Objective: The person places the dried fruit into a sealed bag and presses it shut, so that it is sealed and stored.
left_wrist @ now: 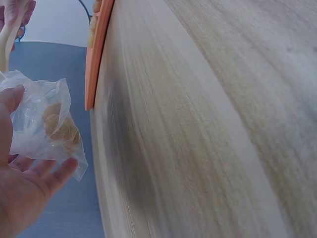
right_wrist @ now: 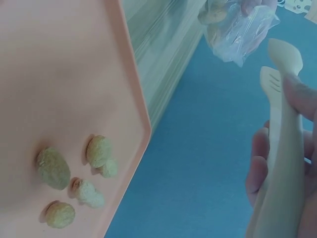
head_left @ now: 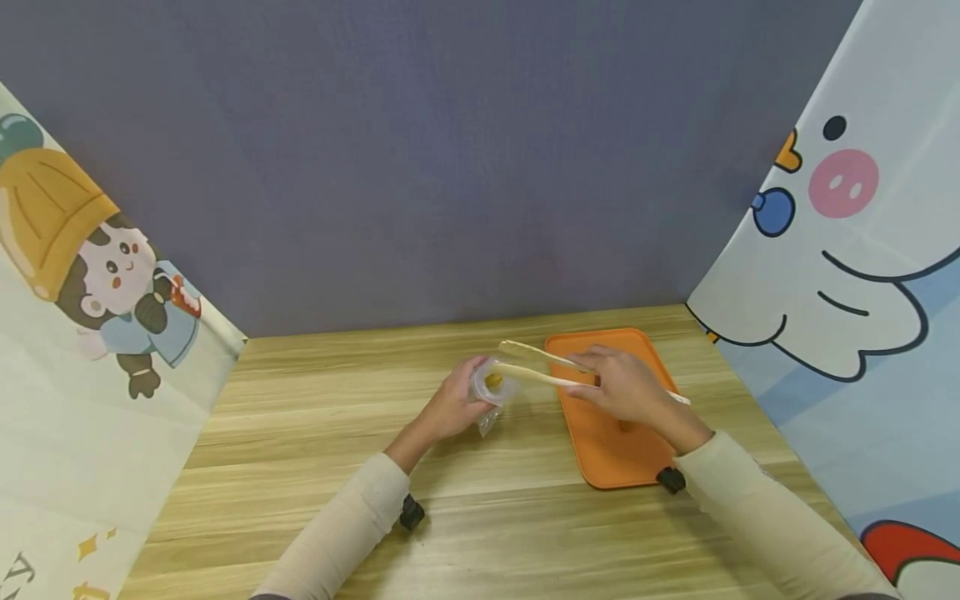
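Head view: left hand (head_left: 457,400) grips a bag (left_wrist: 37,119), right hand (head_left: 622,379) holds tongs (right_wrist: 287,163)

The left hand is bent round the clear plastic bag, thumb on one side and fingers below and behind it, leaving only a gap the bag fills. A few brown lumps (left_wrist: 60,126) sit inside, pressed towards one side of the plastic. The right hand is closed round the pale tongs, thumb along one arm and fingers curled against the other. The tongs' two ends stand apart and point at the bag; one end is right by its round mouth, though whether it touches cannot be told. One end has slots cut in it

Both hands are held above the bench (head_left: 315,375), the left near its middle, the right over an orange tray (head_left: 622,462). On the tray, near one corner in the right wrist view, lie several tan lumps (right_wrist: 53,168), some round or oval, a couple nearly touching

Further out, long pale sleeves (head_left: 345,517) cover both forearms, with a small black object (head_left: 411,512) at each cuff. Behind the bench hangs a dark cloth (head_left: 450,167), and printed panels stand on either side, a capped cartoon figure (head_left: 112,275) on the left and a white cartoon animal (head_left: 847,275) on the right
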{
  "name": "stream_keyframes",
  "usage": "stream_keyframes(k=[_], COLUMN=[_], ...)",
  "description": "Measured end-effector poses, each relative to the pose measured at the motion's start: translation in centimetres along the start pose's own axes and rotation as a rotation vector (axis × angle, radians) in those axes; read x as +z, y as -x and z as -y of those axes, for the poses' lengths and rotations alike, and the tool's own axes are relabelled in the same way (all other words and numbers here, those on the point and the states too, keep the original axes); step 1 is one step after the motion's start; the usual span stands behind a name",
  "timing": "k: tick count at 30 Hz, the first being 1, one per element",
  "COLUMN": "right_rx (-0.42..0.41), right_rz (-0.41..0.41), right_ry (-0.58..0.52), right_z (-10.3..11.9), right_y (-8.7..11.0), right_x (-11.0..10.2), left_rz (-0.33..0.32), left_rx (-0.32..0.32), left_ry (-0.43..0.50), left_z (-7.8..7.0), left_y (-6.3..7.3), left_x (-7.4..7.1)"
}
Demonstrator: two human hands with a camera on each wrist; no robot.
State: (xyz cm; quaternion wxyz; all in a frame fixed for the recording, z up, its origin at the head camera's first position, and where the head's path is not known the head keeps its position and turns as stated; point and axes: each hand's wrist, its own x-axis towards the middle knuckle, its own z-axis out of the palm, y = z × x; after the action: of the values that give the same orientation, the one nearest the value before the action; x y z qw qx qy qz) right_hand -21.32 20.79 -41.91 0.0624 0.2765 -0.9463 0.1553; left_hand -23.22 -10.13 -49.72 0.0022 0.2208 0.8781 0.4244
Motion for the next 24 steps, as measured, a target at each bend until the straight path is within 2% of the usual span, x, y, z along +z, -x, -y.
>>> stream_keyframes(k=[16, 24], right_rx=[0.058, 0.047], right_rz=[0.015, 0.013], right_ry=[-0.007, 0.025], right_z=[-2.6, -3.7], right_y=[1.4, 2.6], right_x=[-0.2, -0.4], left_rz=[-0.008, -0.008], left_rx=[-0.003, -0.013], left_ry=[-0.01, -0.013], left_z=[0.3, 0.3], left_y=[0.2, 0.2], left_x=[-0.1, -0.1])
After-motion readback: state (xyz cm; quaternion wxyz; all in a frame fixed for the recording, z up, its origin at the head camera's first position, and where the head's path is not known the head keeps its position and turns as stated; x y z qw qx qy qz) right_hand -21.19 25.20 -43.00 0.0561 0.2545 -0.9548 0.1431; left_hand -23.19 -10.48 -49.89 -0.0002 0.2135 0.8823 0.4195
